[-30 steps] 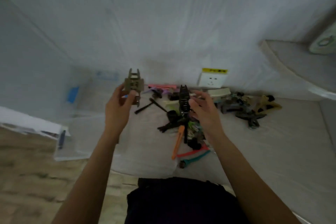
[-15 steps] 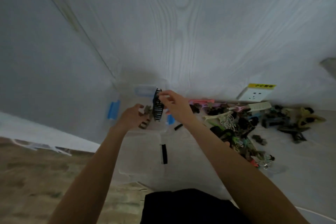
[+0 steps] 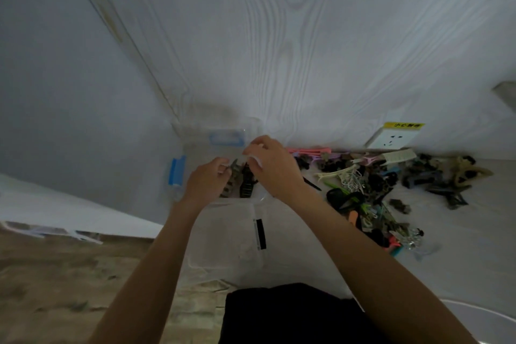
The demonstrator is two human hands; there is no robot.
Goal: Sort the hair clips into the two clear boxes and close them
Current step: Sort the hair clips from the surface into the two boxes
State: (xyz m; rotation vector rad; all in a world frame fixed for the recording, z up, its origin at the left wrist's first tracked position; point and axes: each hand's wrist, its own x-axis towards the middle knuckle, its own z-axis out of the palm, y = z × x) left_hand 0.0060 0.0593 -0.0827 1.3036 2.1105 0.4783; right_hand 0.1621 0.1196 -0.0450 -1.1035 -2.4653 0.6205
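Note:
A clear box (image 3: pixel 192 148) with blue latches (image 3: pixel 176 170) stands open against the wall. Both my hands are lowered into it. My left hand (image 3: pixel 208 183) grips a khaki claw clip (image 3: pixel 234 176) at its fingertips. My right hand (image 3: pixel 272 166) curls its fingers over the top of a black claw clip (image 3: pixel 247 186), right beside the khaki one. A second clear container (image 3: pixel 223 234) with a black label (image 3: pixel 259 234) lies just in front of the box. A heap of mixed hair clips (image 3: pixel 368 190) spreads to the right.
A white wall socket (image 3: pixel 392 139) with a yellow sticker sits low on the wood-grain wall behind the heap. More dark and beige clips (image 3: pixel 446 179) lie further right. Patterned floor (image 3: pixel 55 274) lies to the left, and a white curved rim (image 3: pixel 480 318) shows at bottom right.
Both hands carried their clips left from the heap and sank from above the box's rim down into it. The view turned left with them.

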